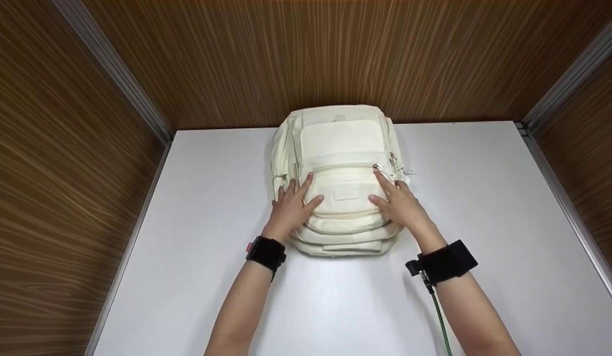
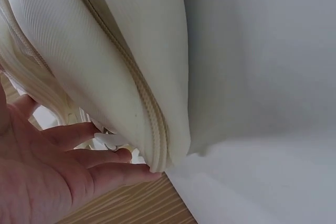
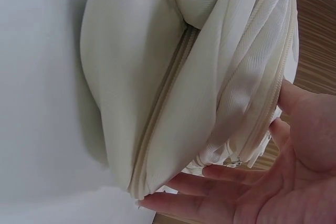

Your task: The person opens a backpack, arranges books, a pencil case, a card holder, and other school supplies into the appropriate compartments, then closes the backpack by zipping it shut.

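A cream backpack (image 1: 343, 143) lies front side up on the white table, its bottom toward me. My left hand (image 1: 290, 210) rests on its left side, fingers spread, with thumb and index on the front pocket. On the opposite side my right hand (image 1: 403, 205) touches the pocket's edge, its fingertips close to a zipper pull (image 1: 377, 167). In the left wrist view the fingers (image 2: 118, 174) reach along the bag's side by a beige zipper (image 2: 142, 85). The right wrist view shows extended fingers (image 3: 184, 203) against the other side, near another zipper (image 3: 163, 108).
The white table (image 1: 207, 198) extends around the bag. Wood-grain panels (image 1: 286, 54) stand behind it and at both sides, with metal rails (image 1: 113, 64) at the corners. Black bands (image 1: 267, 253) circle both wrists, and a green cable (image 1: 442, 316) hangs from the right one.
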`<control>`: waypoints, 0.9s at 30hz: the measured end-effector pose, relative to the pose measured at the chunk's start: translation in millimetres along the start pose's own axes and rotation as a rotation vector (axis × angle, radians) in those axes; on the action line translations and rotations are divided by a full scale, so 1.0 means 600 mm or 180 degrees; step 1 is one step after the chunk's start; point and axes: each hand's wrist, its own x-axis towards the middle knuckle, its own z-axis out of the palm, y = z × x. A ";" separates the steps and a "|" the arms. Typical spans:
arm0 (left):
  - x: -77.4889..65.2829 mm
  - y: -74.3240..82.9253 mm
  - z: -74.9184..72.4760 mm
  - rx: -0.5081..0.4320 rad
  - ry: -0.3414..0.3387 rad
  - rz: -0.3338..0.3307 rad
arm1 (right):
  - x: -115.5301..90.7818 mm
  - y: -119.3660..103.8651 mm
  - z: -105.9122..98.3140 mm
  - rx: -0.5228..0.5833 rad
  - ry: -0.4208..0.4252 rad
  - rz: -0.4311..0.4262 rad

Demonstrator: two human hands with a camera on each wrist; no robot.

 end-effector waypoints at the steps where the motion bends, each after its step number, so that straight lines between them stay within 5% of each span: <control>1: 0.002 0.000 -0.001 -0.0014 -0.0008 0.0000 | 0.002 0.000 0.000 -0.0004 0.0002 0.0012; 16: 0.020 -0.005 -0.009 0.0047 0.0002 0.0074 | 0.016 0.005 -0.005 0.0027 0.0102 -0.0081; 27: -0.017 -0.049 -0.021 0.0383 0.0633 0.0417 | -0.032 0.045 -0.013 -0.0474 0.0603 -0.0221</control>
